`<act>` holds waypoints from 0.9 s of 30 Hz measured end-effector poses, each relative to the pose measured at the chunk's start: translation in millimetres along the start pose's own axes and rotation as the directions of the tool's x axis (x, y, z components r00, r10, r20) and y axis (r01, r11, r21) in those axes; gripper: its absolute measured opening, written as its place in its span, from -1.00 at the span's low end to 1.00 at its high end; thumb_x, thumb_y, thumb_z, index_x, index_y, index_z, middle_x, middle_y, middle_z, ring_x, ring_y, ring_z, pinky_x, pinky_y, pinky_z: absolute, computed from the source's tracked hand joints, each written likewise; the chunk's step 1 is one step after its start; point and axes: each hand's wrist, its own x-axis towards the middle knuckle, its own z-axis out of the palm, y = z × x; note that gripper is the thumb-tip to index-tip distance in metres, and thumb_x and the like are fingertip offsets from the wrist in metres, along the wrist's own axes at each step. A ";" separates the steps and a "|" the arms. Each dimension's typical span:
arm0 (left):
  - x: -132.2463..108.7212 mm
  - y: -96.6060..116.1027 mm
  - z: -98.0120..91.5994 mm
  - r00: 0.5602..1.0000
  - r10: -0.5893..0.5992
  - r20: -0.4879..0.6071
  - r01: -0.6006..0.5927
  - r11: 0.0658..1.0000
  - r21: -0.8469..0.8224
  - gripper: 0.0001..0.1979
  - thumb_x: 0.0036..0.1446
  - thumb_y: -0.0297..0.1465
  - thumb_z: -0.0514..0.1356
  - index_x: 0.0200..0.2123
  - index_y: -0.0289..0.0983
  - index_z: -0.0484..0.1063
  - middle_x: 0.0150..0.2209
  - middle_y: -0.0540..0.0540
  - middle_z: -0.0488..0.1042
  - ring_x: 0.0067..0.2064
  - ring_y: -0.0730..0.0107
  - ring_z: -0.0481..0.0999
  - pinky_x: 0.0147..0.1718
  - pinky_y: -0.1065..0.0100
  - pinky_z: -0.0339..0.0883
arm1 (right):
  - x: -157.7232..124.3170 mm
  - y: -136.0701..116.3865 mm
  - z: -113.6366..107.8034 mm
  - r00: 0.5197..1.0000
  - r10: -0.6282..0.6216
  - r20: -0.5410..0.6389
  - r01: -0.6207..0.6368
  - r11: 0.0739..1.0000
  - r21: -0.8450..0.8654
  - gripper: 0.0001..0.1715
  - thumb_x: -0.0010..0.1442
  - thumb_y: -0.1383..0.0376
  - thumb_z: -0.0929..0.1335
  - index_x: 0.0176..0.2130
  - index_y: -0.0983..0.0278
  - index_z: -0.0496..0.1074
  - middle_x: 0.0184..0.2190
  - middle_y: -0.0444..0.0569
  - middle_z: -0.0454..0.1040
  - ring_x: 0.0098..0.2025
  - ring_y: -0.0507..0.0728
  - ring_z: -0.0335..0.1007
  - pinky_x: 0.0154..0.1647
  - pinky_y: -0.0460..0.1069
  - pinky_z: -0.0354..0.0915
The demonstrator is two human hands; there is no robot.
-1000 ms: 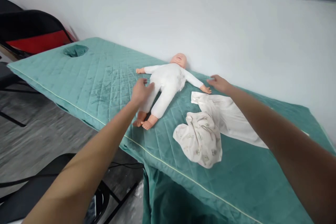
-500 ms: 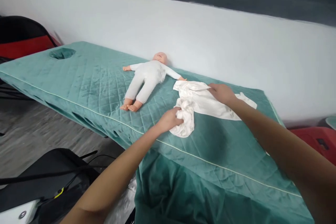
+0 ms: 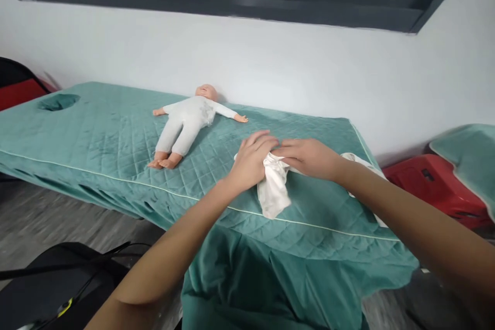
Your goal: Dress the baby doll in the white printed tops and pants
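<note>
Green bed point(image 3: 116, 134): long, soft and flat beside the white wall point(image 3: 270, 62), so things can lie on it without rolling.
White cloth point(image 3: 274, 193): on the bed, to the right of the doll point(image 3: 189, 116), bunched under the hands; one loose end droops to the near edge because nothing holds it up.
Left hand point(image 3: 253, 160): curled nearly closed round the bunch, likely so the folds cannot slip apart.
Right hand point(image 3: 309, 157): touching the left, fingers bent over the cloth's top; their tips are hidden, so I cannot tell how tight they are.
Doll's spot: on its back, arms wide, the flat bed holding all of it.
White piece point(image 3: 361, 161): beside the right arm point(image 3: 406, 209); maybe joined on, I cannot tell.
Red stool point(image 3: 410, 170): past the bed's end.
</note>
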 end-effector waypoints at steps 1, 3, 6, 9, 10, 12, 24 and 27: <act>4.5 2.7 -1.4 0.997 0.038 0.074 -0.040 0.999 0.032 -0.85 0.30 -0.34 0.15 -0.10 -0.21 0.44 -0.07 -0.15 0.55 0.12 0.12 0.44 0.05 0.15 0.29 | -8.4 -1.0 -2.6 1.000 0.010 -0.002 -0.010 1.000 -0.012 -0.57 0.42 0.24 0.18 0.08 0.08 0.53 -0.13 -0.03 0.56 -0.21 0.15 0.47 -0.24 0.00 0.24; 12.4 6.7 -6.2 0.991 0.062 0.116 -0.077 0.989 0.129 -0.85 0.32 -0.30 0.13 -0.25 -0.21 0.44 -0.26 -0.11 0.54 -0.10 0.18 0.50 -0.09 0.18 0.29 | -24.5 -0.7 -8.0 0.998 0.054 -0.034 -0.053 0.999 0.005 -0.56 0.42 0.22 0.18 0.14 0.03 0.49 -0.10 -0.05 0.57 -0.19 0.16 0.48 -0.21 0.02 0.27; 21.7 8.1 -15.5 0.999 0.020 -0.038 -0.011 0.972 0.235 -0.83 0.31 -0.28 0.11 -0.28 -0.21 0.44 -0.29 -0.13 0.50 -0.20 0.19 0.47 -0.16 0.18 0.27 | -46.3 2.4 -14.4 0.962 0.245 -0.121 -0.234 0.967 0.103 -0.55 0.37 0.15 0.26 0.20 0.04 0.42 -0.09 -0.02 0.58 -0.14 0.23 0.50 -0.12 0.09 0.33; 29.0 10.4 -20.9 0.960 -0.113 -0.258 0.165 0.968 0.191 -0.84 0.30 -0.31 0.08 -0.19 -0.21 0.43 -0.27 -0.15 0.45 -0.18 0.16 0.46 -0.16 0.19 0.28 | -61.2 3.5 -8.8 0.860 0.495 -0.126 -0.463 0.859 0.218 -0.46 0.26 0.11 0.34 0.20 0.13 0.39 -0.13 0.04 0.59 -0.18 0.30 0.53 -0.12 0.17 0.37; 30.8 13.3 -20.4 0.935 -0.161 -0.315 0.219 0.963 0.158 -0.84 0.30 -0.33 0.08 -0.14 -0.20 0.43 -0.25 -0.15 0.43 -0.16 0.15 0.46 -0.15 0.19 0.28 | -63.7 2.6 -2.3 0.831 0.546 -0.107 -0.505 0.821 0.267 -0.42 0.24 0.10 0.35 0.21 0.15 0.37 -0.12 0.06 0.59 -0.16 0.33 0.53 -0.10 0.19 0.38; 31.6 23.7 -15.0 0.899 -0.222 -0.376 0.284 0.952 0.115 -0.79 0.27 -0.35 0.11 -0.05 -0.19 0.40 -0.19 -0.16 0.42 -0.12 0.13 0.46 -0.14 0.20 0.29 | -64.1 -1.9 17.3 0.810 0.583 -0.067 -0.508 0.754 0.415 -0.36 0.24 0.08 0.35 0.26 0.17 0.31 -0.02 0.09 0.58 -0.05 0.36 0.53 -0.02 0.22 0.39; -72.6 74.2 -5.1 0.982 -0.174 0.075 0.187 0.952 -0.242 -0.67 0.27 -0.30 0.19 0.09 -0.16 0.38 0.00 -0.19 0.47 0.02 0.17 0.50 0.02 0.13 0.44 | -18.5 -31.0 119.7 0.709 0.705 -0.028 0.000 0.040 0.999 -0.45 0.22 -0.01 0.29 0.11 0.12 0.47 0.14 0.01 0.54 0.20 0.31 0.45 0.10 0.23 0.47; -75.2 43.5 -21.0 0.923 -0.382 -0.034 0.332 0.841 -0.426 -0.63 0.28 -0.26 0.22 0.13 -0.10 0.35 0.10 -0.17 0.42 0.10 0.24 0.47 0.02 0.21 0.45 | -4.0 -26.4 119.6 0.703 0.710 -0.038 0.054 0.000 0.999 -0.45 0.14 -0.02 0.34 0.06 0.12 0.50 0.03 0.03 0.60 0.11 0.33 0.52 0.03 0.23 0.50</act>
